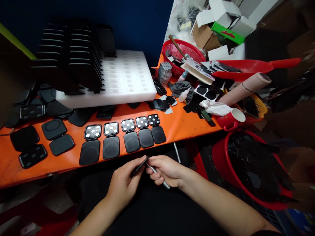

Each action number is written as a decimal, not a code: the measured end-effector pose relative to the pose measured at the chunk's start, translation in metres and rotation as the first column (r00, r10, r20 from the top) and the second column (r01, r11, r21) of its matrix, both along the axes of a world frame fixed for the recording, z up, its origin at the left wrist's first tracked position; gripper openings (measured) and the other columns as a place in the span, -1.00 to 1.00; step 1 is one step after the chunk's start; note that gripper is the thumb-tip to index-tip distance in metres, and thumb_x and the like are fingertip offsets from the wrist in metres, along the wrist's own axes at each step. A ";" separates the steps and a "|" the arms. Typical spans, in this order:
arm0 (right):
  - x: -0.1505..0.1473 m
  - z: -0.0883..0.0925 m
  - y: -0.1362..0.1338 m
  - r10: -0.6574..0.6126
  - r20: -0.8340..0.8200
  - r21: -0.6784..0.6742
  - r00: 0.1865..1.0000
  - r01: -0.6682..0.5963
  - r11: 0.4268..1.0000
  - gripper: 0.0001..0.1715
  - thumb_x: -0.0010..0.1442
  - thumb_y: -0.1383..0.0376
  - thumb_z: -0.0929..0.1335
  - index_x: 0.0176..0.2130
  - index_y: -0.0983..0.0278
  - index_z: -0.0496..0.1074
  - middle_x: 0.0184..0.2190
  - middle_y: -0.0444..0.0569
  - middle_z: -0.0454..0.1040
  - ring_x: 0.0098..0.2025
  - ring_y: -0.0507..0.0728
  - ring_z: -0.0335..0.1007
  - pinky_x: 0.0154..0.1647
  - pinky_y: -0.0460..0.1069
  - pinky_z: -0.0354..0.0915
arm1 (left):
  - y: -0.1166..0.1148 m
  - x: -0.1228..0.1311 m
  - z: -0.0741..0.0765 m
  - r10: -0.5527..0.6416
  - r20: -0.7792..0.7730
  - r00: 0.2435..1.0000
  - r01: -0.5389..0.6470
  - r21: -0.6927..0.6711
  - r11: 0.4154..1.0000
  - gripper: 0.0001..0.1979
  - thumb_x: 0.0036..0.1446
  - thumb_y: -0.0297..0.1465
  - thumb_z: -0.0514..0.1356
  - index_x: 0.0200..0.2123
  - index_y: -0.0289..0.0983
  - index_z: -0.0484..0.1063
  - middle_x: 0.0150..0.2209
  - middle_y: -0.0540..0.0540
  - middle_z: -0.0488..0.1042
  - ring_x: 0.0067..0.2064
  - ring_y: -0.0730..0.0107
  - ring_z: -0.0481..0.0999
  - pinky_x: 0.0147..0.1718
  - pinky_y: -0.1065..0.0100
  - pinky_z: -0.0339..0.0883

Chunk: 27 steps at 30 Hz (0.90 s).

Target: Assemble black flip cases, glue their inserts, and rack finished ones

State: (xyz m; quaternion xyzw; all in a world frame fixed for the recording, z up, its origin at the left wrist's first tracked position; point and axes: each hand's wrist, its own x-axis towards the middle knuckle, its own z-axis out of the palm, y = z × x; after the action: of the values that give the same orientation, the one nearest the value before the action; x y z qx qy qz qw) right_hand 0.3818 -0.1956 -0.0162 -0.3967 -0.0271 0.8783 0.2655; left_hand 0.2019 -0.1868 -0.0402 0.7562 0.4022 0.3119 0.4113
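Note:
My left hand is closed around a thin black plate, held tilted below the table's front edge. My right hand grips a slim silver metal tool with a knurled handle; its upper end meets the plate's edge, and its tip is hidden. Just beyond my hands, a row of hinged black two-panel pieces lies unfolded on the orange table. Their upper panels carry round white dots, while the lower ones are plain with a faint ring. Further left sit more hinged pieces, one with dark dots.
Upright black panels stand in a white foam block at the back. To the right are a red basket, a red dustpan, small bottles and a red mug. A red tub of black parts stands below.

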 end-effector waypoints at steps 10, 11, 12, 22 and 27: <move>0.011 0.003 -0.004 -0.170 0.002 -0.070 0.986 0.169 0.983 -0.72 0.20 0.16 0.21 -0.46 0.28 0.23 -0.69 -0.26 0.12 -0.74 -0.12 -0.12 -0.72 -0.17 -0.24 | 0.006 0.021 0.007 -0.122 0.167 0.978 0.120 0.022 0.993 -0.62 0.14 -0.53 0.11 0.02 -0.13 0.37 -0.05 -0.09 0.51 -0.03 0.30 0.50 -0.06 0.34 0.36; 0.014 0.004 -0.004 -0.163 0.047 -0.008 0.985 0.164 0.986 -0.69 0.19 0.13 0.22 -0.47 0.28 0.23 -0.69 -0.27 0.10 -0.74 -0.12 -0.14 -0.72 -0.17 -0.24 | 0.009 0.025 0.008 -0.104 0.185 0.977 0.110 -0.024 0.994 -0.67 0.15 -0.50 0.11 -0.02 -0.15 0.40 -0.07 -0.10 0.53 -0.05 0.29 0.51 -0.07 0.33 0.37; 0.018 0.005 -0.005 -0.158 0.121 0.091 0.980 0.148 0.985 -0.68 0.18 0.10 0.23 -0.47 0.28 0.24 -0.69 -0.27 0.09 -0.73 -0.11 -0.16 -0.71 -0.16 -0.23 | 0.013 0.030 0.009 -0.055 0.200 0.978 0.075 -0.094 0.993 -0.72 0.15 -0.46 0.11 -0.06 -0.17 0.42 -0.12 -0.10 0.54 -0.09 0.29 0.53 -0.10 0.32 0.38; 0.083 -0.013 0.003 -0.393 0.810 0.562 0.435 -0.384 0.733 -0.74 0.08 0.11 0.34 -0.34 0.27 0.33 -0.47 -0.16 0.29 -0.41 0.02 0.20 -0.36 -0.09 0.14 | 0.081 0.099 0.003 0.089 0.247 0.965 0.050 -0.506 0.861 -0.61 0.17 -0.18 0.04 -0.05 -0.33 0.25 -0.19 -0.20 0.53 -0.28 0.24 0.57 -0.44 0.32 0.43; 0.114 -0.023 0.025 -0.354 0.849 0.512 0.393 -0.440 0.738 -0.62 0.16 0.03 0.23 -0.44 0.29 0.26 -0.52 -0.16 0.26 -0.46 0.01 0.17 -0.41 -0.10 0.14 | 0.099 0.119 -0.012 0.021 0.176 0.984 0.035 -0.310 0.950 -0.55 0.14 -0.28 0.08 0.09 -0.32 0.21 0.05 -0.30 0.40 0.05 0.11 0.41 -0.04 0.07 0.30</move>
State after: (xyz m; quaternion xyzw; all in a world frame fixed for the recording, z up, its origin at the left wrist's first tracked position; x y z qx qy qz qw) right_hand 0.4961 -0.1706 -0.0396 -0.6852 -0.4947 0.4406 0.3028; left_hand 0.3212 -0.0873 -0.0517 0.6523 0.4057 0.3088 0.5608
